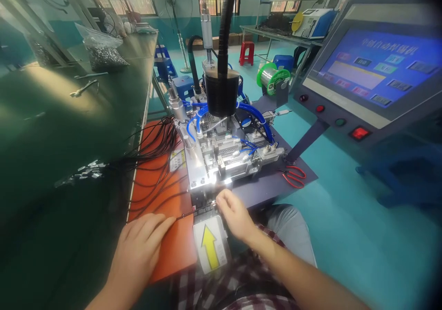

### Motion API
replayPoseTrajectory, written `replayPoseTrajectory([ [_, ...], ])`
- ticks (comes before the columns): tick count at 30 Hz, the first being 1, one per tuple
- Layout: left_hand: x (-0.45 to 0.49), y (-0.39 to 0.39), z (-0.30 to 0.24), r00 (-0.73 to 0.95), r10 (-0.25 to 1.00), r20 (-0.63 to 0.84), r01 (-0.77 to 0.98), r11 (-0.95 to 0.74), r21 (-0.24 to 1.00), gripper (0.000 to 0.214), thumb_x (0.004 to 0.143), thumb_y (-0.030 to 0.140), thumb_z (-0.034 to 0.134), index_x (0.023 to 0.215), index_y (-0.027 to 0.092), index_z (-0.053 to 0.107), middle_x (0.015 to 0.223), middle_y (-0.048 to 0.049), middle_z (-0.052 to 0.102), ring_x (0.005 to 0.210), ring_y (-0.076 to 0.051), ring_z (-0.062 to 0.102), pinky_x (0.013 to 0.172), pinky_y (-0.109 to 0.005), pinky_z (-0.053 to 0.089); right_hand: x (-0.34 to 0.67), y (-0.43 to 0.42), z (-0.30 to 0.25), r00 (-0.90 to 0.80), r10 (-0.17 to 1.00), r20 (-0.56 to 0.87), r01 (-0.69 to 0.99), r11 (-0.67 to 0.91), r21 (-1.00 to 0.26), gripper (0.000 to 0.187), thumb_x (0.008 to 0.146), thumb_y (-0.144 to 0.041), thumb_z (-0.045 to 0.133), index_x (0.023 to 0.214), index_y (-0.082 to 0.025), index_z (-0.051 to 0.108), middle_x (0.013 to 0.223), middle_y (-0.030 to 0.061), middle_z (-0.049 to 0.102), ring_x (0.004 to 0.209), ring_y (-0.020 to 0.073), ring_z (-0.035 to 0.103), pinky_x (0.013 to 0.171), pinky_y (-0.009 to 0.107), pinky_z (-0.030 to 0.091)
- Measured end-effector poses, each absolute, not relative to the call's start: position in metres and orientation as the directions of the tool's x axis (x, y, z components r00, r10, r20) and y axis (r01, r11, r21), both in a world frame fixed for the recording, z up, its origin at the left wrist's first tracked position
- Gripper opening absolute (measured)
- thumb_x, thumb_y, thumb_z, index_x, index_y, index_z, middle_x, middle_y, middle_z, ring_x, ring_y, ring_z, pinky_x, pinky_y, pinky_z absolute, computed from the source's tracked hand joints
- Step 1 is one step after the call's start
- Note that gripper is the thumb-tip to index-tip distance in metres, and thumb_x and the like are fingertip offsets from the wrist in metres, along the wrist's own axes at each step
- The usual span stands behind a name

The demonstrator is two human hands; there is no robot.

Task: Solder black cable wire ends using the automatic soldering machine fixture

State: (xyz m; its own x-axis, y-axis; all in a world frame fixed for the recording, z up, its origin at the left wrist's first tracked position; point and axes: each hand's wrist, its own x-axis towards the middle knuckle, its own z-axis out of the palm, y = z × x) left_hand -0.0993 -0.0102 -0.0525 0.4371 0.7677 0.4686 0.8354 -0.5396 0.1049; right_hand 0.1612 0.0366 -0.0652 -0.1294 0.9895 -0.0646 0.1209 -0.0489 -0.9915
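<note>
Over the orange mat (177,243), my left hand (140,243) has its fingers closed on a thin black cable (188,215). The cable runs right toward the front of a metal machine (224,155) with blue air hoses. At the machine's front edge, my right hand (235,213) pinches the cable's end, where a small shiny metal piece (213,203) shows at the fingertips. Just below lies a white plate with a yellow arrow (210,248). Several more black cables (157,151) spread across the mat to the left, their silvery connector ends (91,169) on the dark table.
A control screen (380,70) with buttons stands at right. Red-handled pliers (293,176) lie on the machine's base plate. Behind are a green solder wire spool (272,77) and a black flexible duct (224,33). A bag of small metal parts (103,54) sits on the left table.
</note>
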Motion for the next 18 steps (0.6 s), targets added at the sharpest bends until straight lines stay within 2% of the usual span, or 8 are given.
replayPoseTrajectory([
  [3,-0.092,-0.019,-0.051,0.399,0.774,0.491,0.872,-0.487,0.059,0.039,0.093,0.011,0.039,0.116,0.020,0.069,0.106,-0.0101,0.072,0.093,-0.026,0.063,0.077,-0.037,0.047,0.172,0.033,-0.068,-0.113,0.991,-0.075,0.115,-0.062,-0.991,0.028,0.093,-0.043,0.048,0.076,-0.022,0.049,0.065,-0.0041,0.052,0.057,0.0136,0.047,0.058,0.028,0.038],
  [5,-0.085,-0.024,-0.048,0.374,0.801,0.468,0.887,-0.457,0.073,0.040,0.094,0.011,0.036,0.117,0.018,0.069,0.107,-0.0111,0.071,0.095,-0.024,0.065,0.079,-0.036,0.051,0.185,0.025,-0.074,-0.092,0.991,-0.098,0.110,-0.088,-0.990,0.032,0.094,-0.050,0.045,0.083,-0.021,0.053,0.068,-0.0031,0.056,0.054,0.0127,0.047,0.055,0.027,0.039],
  [8,-0.077,-0.030,-0.044,0.339,0.860,0.381,0.904,-0.410,0.122,0.037,0.098,0.013,0.037,0.120,0.020,0.066,0.113,-0.0096,0.069,0.102,-0.022,0.066,0.086,-0.037,0.054,0.209,0.006,-0.090,-0.049,0.987,-0.151,0.119,-0.144,-0.982,0.041,0.092,-0.060,0.045,0.083,-0.021,0.052,0.066,-0.0032,0.054,0.051,0.0113,0.044,0.050,0.025,0.038],
  [10,-0.075,-0.032,-0.043,0.305,0.893,0.330,0.916,-0.370,0.154,0.029,0.099,0.017,0.048,0.123,0.019,0.062,0.119,-0.0085,0.067,0.107,-0.023,0.065,0.090,-0.042,0.055,0.222,-0.007,-0.102,-0.044,0.980,-0.194,0.129,-0.187,-0.974,0.047,0.088,-0.067,0.047,0.081,-0.021,0.051,0.065,-0.0038,0.052,0.048,0.0105,0.042,0.048,0.025,0.036],
  [13,-0.074,-0.035,-0.043,0.273,0.915,0.298,0.925,-0.335,0.181,0.029,0.096,0.027,0.062,0.124,0.019,0.060,0.123,-0.0080,0.065,0.108,-0.024,0.065,0.090,-0.046,0.056,0.234,-0.025,-0.115,-0.056,0.968,-0.246,0.140,-0.236,-0.962,0.056,0.080,-0.077,0.051,0.078,-0.021,0.052,0.059,-0.0046,0.051,0.045,0.0104,0.041,0.045,0.025,0.033],
  [18,-0.073,-0.031,-0.037,0.266,0.901,0.342,0.919,-0.344,0.191,0.026,0.096,0.029,0.062,0.120,0.019,0.062,0.119,-0.0075,0.066,0.104,-0.022,0.066,0.087,-0.043,0.058,0.241,-0.044,-0.120,-0.030,0.968,-0.248,0.143,-0.241,-0.960,0.062,0.076,-0.083,0.052,0.072,-0.021,0.055,0.056,-0.0030,0.052,0.044,0.0113,0.043,0.045,0.025,0.035],
])
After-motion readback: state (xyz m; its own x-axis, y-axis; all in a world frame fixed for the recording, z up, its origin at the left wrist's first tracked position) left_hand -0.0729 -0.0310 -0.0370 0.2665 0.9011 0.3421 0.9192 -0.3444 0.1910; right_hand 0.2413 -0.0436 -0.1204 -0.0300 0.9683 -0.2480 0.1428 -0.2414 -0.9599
